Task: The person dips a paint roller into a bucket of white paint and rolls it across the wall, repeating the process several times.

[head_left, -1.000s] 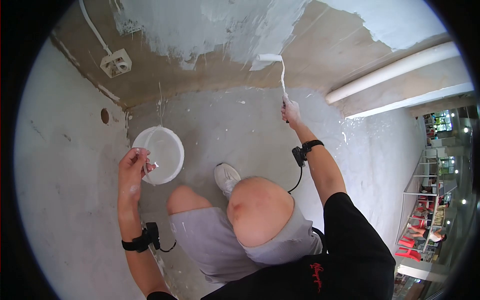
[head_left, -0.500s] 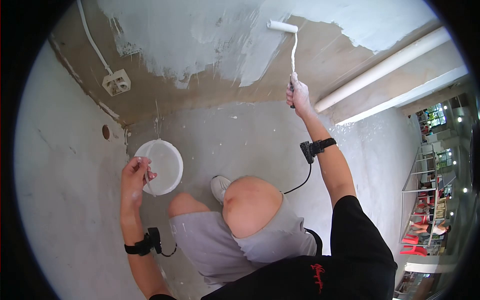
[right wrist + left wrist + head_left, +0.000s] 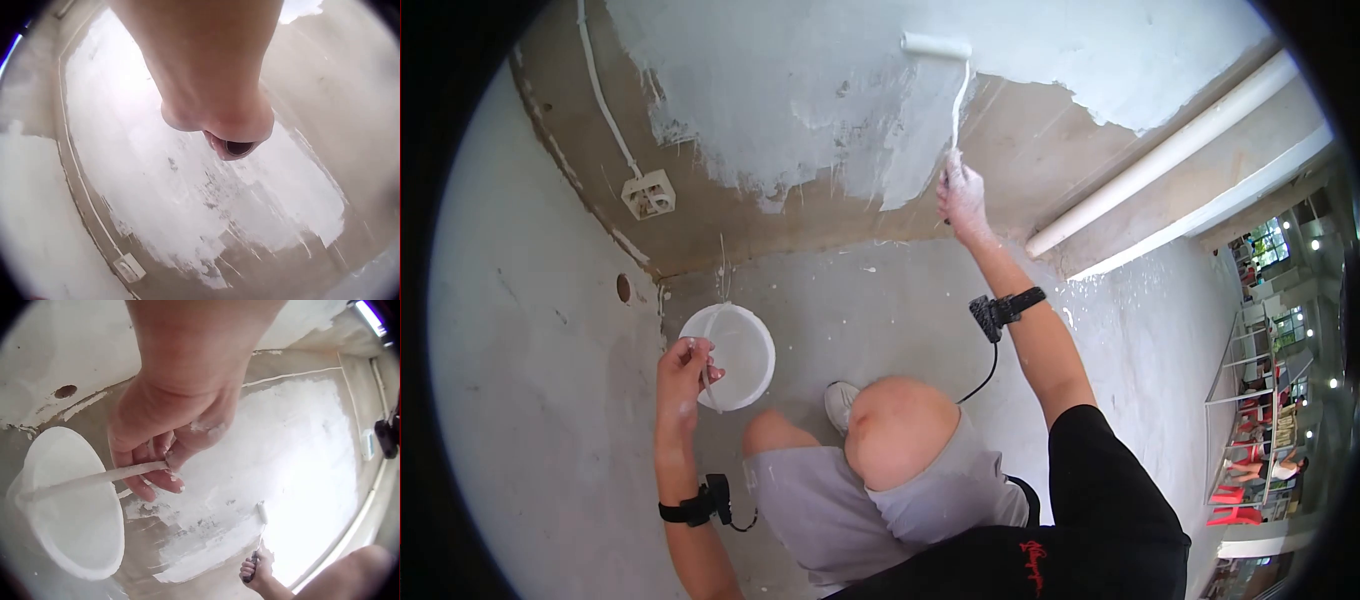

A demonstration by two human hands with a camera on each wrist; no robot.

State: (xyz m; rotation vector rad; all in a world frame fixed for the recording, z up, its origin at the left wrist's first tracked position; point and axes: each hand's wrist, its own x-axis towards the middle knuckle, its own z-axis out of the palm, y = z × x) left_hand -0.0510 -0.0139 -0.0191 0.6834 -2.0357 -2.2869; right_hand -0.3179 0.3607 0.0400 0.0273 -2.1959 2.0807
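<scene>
My right hand (image 3: 963, 200) grips the dark handle of a paint roller (image 3: 937, 46), its thin frame coated white. The roller's white sleeve lies against the painted part of the wall (image 3: 800, 90), just above a ragged lower edge of paint. In the right wrist view only the butt of the roller handle (image 3: 239, 149) shows under the fist; the sleeve is hidden there. My left hand (image 3: 685, 378) holds the thin bail handle (image 3: 94, 478) of a white bucket (image 3: 770, 350) pinched between thumb and fingers. Tilted in the left wrist view, the bucket has a whitish inside.
A socket box (image 3: 648, 195) with a white conduit (image 3: 603, 95) is on the wall at left. To the right runs a thick white pipe (image 3: 1160, 150). Paint drops spot the grey floor (image 3: 830, 320). Red chairs (image 3: 1235, 515) and a person (image 3: 1285, 468) are far right.
The roller has gone up from the bare lower wall onto the painted area, then a little left. My left hand keeps hold of the bucket's handle. The head view has shifted slightly.
</scene>
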